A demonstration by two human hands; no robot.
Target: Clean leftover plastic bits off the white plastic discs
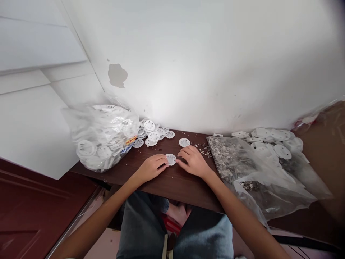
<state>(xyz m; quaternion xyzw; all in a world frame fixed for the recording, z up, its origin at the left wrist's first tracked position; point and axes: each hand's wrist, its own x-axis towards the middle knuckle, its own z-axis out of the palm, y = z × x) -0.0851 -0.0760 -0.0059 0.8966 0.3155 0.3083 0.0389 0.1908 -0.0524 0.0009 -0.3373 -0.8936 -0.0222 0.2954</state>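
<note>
Hands first, since we're working right at the middle of the brown table (188, 187) in the head view. Between them lies one white disc (170, 159) with small holes in it, flat on the wood. Our left hand (152, 166) is at its left edge, fingers held close together and the thumb below them; we can't tell if they're actually pinching the rim. Our right hand (195, 162) is at the other edge, fingers loosely curved and a bit spread, with the thumb apart from them, so it's not closed on anything.

Just beyond, near the right fingers, we've got a second disc (184, 142) lying on its own. Off to the left there's a loose pile of discs (153, 136) by the wall (202, 72), right beside a clear bag (105, 131) stuffed with more of the same and showing some orange and blue print. Over on the right, we have a plastic sack (229, 158) with lots of tiny pale bits in it, and dark crumbs (204, 149) scattered beside its left edge. More white discs (272, 136) are heaped at its far side, near a brown cardboard box (326, 144). Our jeans (142, 226) show under the table edge.
</note>
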